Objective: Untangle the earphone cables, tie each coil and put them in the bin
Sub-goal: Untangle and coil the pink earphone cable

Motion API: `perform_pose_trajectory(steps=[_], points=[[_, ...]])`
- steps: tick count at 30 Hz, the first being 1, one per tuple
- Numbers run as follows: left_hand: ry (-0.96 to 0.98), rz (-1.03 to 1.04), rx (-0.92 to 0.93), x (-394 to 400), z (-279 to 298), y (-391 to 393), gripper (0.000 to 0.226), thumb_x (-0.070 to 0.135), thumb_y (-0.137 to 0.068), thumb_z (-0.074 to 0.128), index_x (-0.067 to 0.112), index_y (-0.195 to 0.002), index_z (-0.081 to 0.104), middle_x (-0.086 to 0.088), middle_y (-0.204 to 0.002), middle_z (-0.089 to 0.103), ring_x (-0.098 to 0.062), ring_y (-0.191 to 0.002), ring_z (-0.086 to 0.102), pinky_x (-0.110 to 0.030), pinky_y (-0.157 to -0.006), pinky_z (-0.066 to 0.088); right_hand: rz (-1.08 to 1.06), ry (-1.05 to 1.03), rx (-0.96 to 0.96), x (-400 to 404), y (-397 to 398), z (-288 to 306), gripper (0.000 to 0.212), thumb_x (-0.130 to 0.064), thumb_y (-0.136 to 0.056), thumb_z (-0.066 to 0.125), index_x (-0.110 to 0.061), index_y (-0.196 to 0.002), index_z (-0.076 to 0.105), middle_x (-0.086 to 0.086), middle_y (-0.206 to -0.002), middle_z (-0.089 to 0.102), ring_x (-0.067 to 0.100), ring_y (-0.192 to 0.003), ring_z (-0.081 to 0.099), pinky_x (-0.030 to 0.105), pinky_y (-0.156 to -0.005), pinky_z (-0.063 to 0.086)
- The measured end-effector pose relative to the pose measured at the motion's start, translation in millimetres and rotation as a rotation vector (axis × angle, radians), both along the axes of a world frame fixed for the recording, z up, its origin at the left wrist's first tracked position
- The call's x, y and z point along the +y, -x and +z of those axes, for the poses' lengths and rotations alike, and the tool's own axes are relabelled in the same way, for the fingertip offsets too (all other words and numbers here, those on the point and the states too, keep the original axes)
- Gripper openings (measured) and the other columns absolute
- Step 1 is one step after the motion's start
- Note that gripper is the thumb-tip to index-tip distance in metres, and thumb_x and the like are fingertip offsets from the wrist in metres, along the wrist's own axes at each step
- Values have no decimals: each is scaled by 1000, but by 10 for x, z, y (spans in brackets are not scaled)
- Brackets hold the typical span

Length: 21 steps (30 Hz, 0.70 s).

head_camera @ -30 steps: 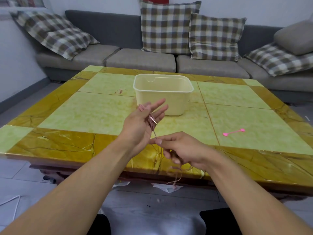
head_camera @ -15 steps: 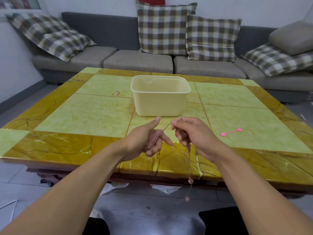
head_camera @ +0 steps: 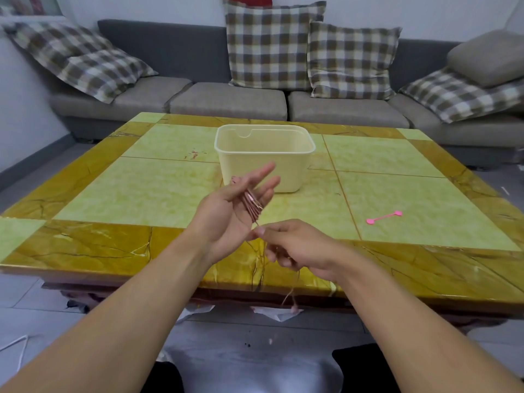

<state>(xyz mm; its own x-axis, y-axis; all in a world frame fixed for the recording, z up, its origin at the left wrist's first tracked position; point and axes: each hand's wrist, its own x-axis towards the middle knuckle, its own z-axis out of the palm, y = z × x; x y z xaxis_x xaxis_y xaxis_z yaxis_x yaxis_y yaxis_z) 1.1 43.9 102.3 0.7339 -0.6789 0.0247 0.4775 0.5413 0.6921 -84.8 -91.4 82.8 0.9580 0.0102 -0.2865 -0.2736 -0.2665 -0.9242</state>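
The pink earphone cable (head_camera: 251,205) lay looped across the straight fingers of the left hand (head_camera: 235,211), whose grip stood wide, while the right hand (head_camera: 295,245) pinched the loose strand just below, its tail hanging past the bench edge. Behind the hands a cream bin (head_camera: 263,165) stood on the bench (head_camera: 141,191), a glossy top of pale green tiles bordered in yellow marble, with a pink tie (head_camera: 384,217) lying apart to the right. Beyond stood a grey sofa (head_camera: 226,100) with checked cushions (head_camera: 272,46) against a white wall.
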Motion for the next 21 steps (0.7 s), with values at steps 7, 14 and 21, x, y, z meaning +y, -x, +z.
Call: perform_pose_trajectory(steps=[7, 14, 21], points=[[-542, 470, -515, 65, -243, -151, 37, 8, -110, 32, 20, -143, 44, 1, -148, 50, -14, -122, 63, -32, -111, 44, 173, 105, 11, 78, 71, 73, 32, -35, -106, 51, -16, -107, 77, 1, -59, 49, 10, -47, 32, 21, -47, 28], [-736, 427, -547, 123, -321, -205, 33, 12, -110, 30, 15, -124, 60, 4, -127, 65, -18, -113, 68, -31, -104, 48, 172, 163, -46, -117, 129, 185, 33, -34, -105, 52, -16, -95, 78, 0, -58, 51, 9, -49, 39, 20, -51, 35], [-487, 622, -576, 168, -121, -100, 36, 13, -111, 29, 45, -114, 48, -10, -126, 69, -19, -119, 65, -40, -113, 43, 12, -27, 70, -100, 97, 1, 25, -11, -106, 50, -7, -116, 72, 7, -90, 73, 16, -63, 61, 31, -63, 56]])
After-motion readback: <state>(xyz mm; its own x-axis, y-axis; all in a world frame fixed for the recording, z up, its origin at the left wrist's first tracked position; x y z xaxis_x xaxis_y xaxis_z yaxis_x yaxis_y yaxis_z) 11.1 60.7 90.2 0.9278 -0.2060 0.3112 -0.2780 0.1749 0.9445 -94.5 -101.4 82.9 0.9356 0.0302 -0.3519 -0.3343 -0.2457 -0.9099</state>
